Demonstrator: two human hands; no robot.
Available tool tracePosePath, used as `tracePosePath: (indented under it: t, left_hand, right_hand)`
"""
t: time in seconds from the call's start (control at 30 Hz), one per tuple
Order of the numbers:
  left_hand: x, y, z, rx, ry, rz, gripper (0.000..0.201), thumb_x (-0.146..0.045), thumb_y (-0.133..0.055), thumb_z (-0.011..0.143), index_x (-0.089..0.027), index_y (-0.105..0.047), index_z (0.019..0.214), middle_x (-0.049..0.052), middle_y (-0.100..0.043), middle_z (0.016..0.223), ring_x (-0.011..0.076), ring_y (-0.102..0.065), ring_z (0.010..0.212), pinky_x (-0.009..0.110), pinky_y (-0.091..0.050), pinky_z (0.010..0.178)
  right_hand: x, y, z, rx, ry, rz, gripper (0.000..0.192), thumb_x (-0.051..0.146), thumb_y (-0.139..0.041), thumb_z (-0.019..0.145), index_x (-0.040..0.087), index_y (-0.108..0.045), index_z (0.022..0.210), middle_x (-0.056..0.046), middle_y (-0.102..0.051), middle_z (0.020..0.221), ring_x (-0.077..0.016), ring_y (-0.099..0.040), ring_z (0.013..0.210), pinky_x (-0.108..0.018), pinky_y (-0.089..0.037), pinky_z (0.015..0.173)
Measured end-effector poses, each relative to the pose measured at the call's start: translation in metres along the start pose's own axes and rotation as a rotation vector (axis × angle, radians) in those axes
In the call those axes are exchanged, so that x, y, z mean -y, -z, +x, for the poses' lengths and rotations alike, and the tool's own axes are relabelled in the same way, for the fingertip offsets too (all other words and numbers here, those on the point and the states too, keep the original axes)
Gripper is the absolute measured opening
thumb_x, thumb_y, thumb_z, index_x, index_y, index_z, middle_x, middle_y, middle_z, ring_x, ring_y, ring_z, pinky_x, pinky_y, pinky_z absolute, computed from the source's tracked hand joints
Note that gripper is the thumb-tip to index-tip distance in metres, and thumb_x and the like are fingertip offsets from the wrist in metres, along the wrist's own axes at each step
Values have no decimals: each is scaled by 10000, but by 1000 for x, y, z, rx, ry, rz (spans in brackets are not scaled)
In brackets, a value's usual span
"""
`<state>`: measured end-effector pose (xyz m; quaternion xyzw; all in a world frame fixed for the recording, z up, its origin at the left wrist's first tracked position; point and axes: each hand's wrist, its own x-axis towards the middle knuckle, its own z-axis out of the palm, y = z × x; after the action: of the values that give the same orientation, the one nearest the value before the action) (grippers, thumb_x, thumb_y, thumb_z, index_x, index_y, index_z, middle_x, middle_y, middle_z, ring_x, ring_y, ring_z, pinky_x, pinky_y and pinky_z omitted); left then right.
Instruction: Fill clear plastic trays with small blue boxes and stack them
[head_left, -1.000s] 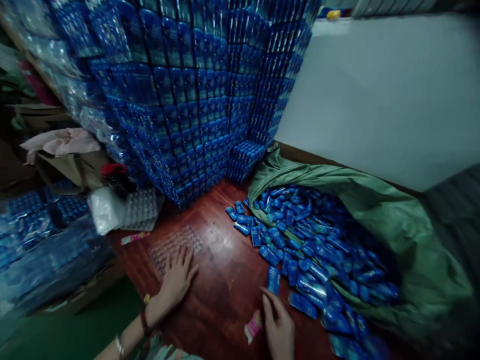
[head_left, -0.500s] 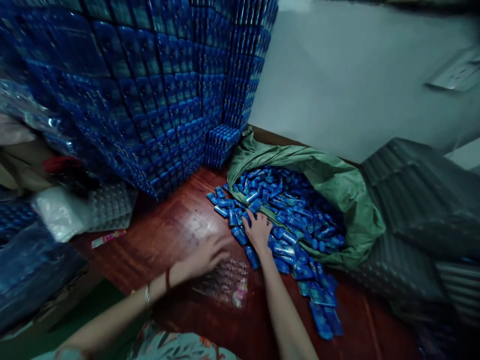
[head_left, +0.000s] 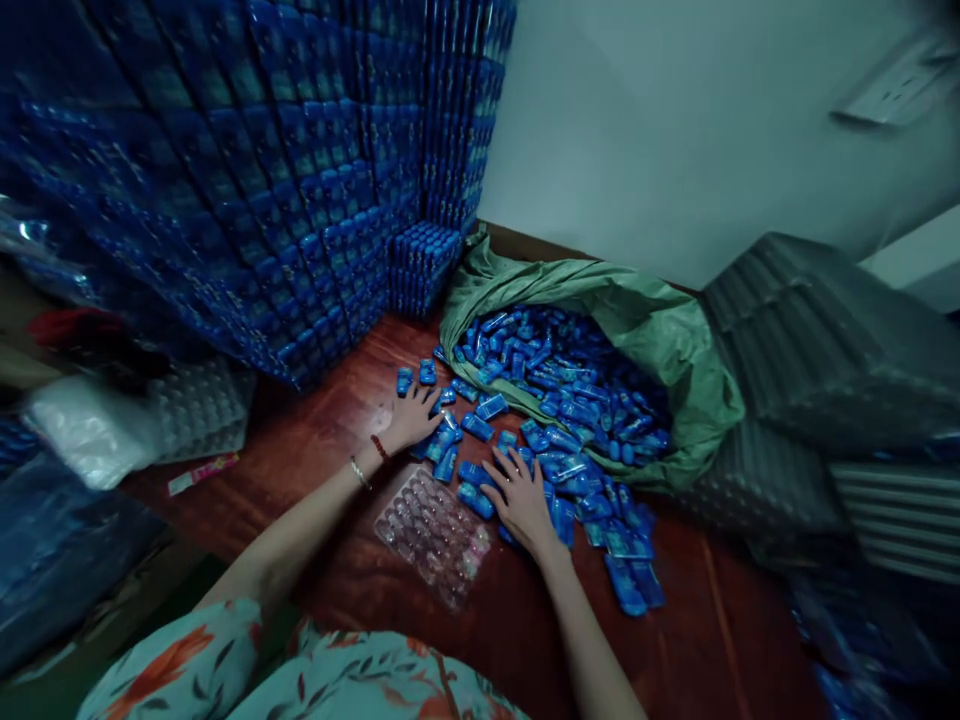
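Your left hand [head_left: 411, 418] is lying flat, fingers spread wide, on loose blue packets [head_left: 480, 470] spilling onto the red wooden floor [head_left: 337, 440]; your right hand [head_left: 523, 497] is pressing open-palmed on others, gripping nothing. Packets too many and blurred to count. One clear blister tray [head_left: 435, 535] is sitting between your forearms. One green sack [head_left: 675, 350] is holding more packets.

The scene is dimly and bluishly lit, glare is thrown on the red-brown floor [head_left: 360, 400] beyond the left hand [head_left: 411, 418], and edges are blurred and bent outward.
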<state>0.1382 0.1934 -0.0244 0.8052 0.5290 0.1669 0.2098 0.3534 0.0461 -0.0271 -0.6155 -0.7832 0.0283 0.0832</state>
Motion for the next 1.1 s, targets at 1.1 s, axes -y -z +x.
tracePosePath:
  t: [1.1]
  left_hand:
    - [59,51,-75,313,-344,170,497,-578,-449,851,-280,-549,1236,80,-522,1324,308,-398,1275,594,-165,1080]
  right_hand:
    - [23,-2,69,-298,-69,488,333,331,-395,933,260,-656,1126,-53,-674,1098,-198,-581,1047,-369,-431,939]
